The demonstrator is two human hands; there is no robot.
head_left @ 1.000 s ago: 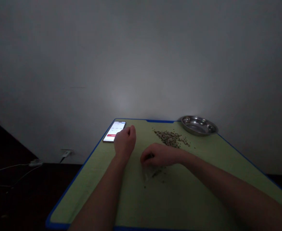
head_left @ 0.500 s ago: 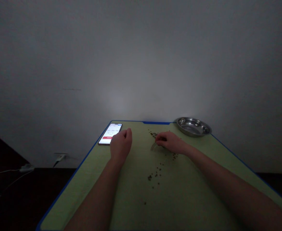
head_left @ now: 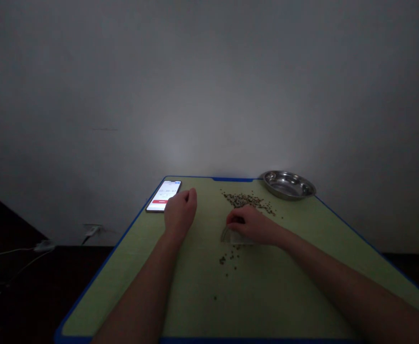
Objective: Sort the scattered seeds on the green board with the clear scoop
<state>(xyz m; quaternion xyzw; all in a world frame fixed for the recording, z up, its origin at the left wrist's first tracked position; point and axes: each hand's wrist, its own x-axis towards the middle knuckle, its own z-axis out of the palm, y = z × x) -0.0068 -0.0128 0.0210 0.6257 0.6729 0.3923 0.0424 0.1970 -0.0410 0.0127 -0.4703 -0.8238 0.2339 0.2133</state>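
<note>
My left hand (head_left: 181, 212) rests as a closed fist on the table beside the phone (head_left: 162, 197), covering its lower right corner. Whatever the fist may hold is hidden. With thumb and fingers pinched, my right hand (head_left: 254, 223) grips a clear plastic piece (head_left: 241, 238); its full shape is partly covered by the hand. Just beyond that hand lies a spread of small dark beans or seeds (head_left: 243, 199). A few loose ones (head_left: 222, 261) are scattered on the near side of the plastic piece.
A shallow steel bowl (head_left: 288, 185) stands at the table's far right corner. The green table (head_left: 284, 296) has a blue edge and meets a grey wall (head_left: 209, 95). Cables and a plug (head_left: 91, 232) are at the lower left, off the table.
My right hand has moved nearer to me with the clear plastic piece, uncovering the larger spread of beans or seeds behind it. My left fist has stayed put.
</note>
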